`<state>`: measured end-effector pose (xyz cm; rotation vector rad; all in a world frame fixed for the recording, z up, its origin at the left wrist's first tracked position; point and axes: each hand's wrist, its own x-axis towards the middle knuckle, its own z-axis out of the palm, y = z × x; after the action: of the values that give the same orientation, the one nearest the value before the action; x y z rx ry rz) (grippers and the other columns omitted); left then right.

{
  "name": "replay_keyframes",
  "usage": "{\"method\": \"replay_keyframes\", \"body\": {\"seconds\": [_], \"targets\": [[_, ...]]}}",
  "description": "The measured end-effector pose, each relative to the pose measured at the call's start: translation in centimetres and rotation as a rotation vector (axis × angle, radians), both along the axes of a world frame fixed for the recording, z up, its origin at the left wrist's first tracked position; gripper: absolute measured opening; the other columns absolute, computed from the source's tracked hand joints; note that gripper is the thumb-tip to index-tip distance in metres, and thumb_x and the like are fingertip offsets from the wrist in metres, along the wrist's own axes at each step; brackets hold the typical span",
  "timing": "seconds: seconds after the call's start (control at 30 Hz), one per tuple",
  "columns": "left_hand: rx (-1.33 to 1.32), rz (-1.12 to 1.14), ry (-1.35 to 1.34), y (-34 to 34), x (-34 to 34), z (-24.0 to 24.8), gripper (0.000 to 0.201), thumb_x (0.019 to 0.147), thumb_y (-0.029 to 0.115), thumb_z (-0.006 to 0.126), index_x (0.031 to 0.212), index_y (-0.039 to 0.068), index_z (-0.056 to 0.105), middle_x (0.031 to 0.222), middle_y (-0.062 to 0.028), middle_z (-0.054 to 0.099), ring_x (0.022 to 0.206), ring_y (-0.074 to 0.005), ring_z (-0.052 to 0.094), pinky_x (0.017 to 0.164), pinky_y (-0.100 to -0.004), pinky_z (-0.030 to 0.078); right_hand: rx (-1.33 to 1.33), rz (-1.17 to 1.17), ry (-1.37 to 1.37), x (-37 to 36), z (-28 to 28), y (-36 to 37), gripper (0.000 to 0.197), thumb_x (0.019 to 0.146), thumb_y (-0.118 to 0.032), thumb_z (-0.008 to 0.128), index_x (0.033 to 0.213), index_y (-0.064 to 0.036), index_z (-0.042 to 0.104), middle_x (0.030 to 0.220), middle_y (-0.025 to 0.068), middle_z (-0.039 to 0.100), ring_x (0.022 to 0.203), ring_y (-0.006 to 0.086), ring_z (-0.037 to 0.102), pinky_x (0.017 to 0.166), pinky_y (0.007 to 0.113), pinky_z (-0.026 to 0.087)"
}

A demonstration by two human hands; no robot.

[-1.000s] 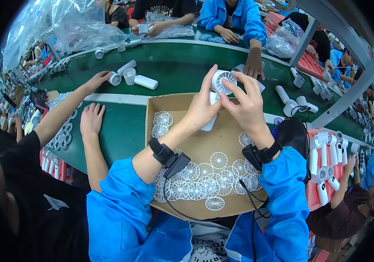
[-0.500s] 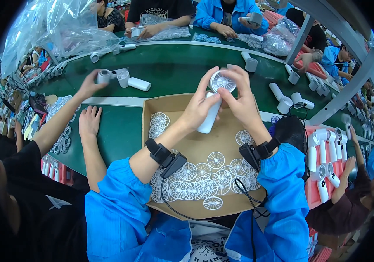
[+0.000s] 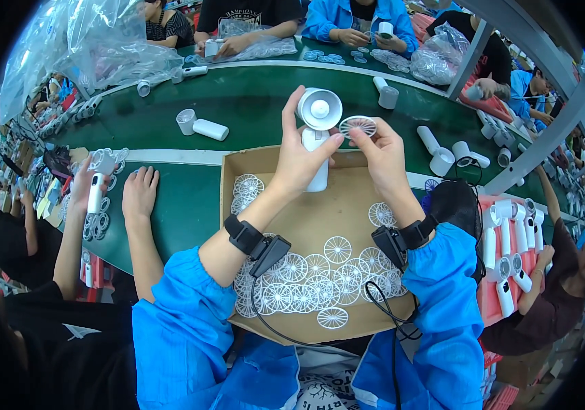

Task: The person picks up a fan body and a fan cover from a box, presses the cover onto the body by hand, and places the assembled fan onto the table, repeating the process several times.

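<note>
My left hand (image 3: 298, 158) is closed around the white handle of a handheld fan (image 3: 320, 111), held upright above the far side of a cardboard box. The fan's round head faces me without a cover, its hub showing inside the ring. Between the thumb and fingers of my right hand (image 3: 383, 156), a white spoked fan grille (image 3: 358, 126) is pinched, tilted, just right of the fan head. Many more such grilles (image 3: 313, 290) lie in the near part of the box (image 3: 286, 229).
A green conveyor belt (image 3: 258, 96) crosses beyond the box, carrying several white fans (image 3: 210, 128). At left, a co-worker's hand (image 3: 140, 195) rests on the green table. Fans fill a pink tray (image 3: 489, 301) at right. A black cable (image 3: 255, 307) hangs across the box.
The grille has come away from the fan head into my right hand, and the fan has shifted slightly left and turned. The left co-worker's other hand has withdrawn from the belt holding a fan.
</note>
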<state>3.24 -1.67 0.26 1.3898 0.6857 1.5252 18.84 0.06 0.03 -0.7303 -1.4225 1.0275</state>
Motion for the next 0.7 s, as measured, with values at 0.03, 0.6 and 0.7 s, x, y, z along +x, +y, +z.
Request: {"method": "replay_keyframes", "body": {"seconds": [0.03, 0.6, 0.7], "targets": [[0.029, 0.021, -0.011, -0.2, 0.0, 0.4, 0.078, 0.084, 0.008, 0.064, 0.143, 0.02, 0.015, 0.11, -0.0094, 0.053, 0.079, -0.0145, 0.06, 0.055, -0.0261, 0.053, -0.015, 0.051, -0.017, 0.0, 0.2, -0.2, 0.018, 0.09, -0.008, 0.059, 0.106, 0.0012, 0.06, 0.11, 0.0054, 0.06, 0.093, 0.0112, 0.057, 0.085, 0.027, 0.047], [0.14, 0.198, -0.076, -0.3, 0.2, 0.4, 0.085, 0.08, -0.002, 0.066, 0.143, 0.02, 0.014, 0.117, -0.0103, 0.048, 0.089, -0.0166, 0.06, 0.058, -0.028, 0.055, 0.862, -0.5, -0.676, -0.8, 1.3, -1.4, 0.047, 0.066, -0.003, 0.078, 0.108, -0.0047, 0.059, 0.112, 0.0125, 0.049, 0.094, 0.0248, 0.057, 0.081, 0.032, 0.05], [0.007, 0.121, -0.125, -0.6, -0.1, 1.1, 0.084, 0.08, -0.002, 0.065, 0.144, 0.019, 0.014, 0.119, -0.0106, 0.048, 0.091, -0.0176, 0.06, 0.063, -0.0282, 0.054, 0.79, -0.529, -0.584, -0.7, 1.1, -1.5, 0.045, 0.066, -0.004, 0.079, 0.107, -0.0048, 0.06, 0.109, 0.0115, 0.05, 0.094, 0.0245, 0.056, 0.08, 0.032, 0.05]]}}
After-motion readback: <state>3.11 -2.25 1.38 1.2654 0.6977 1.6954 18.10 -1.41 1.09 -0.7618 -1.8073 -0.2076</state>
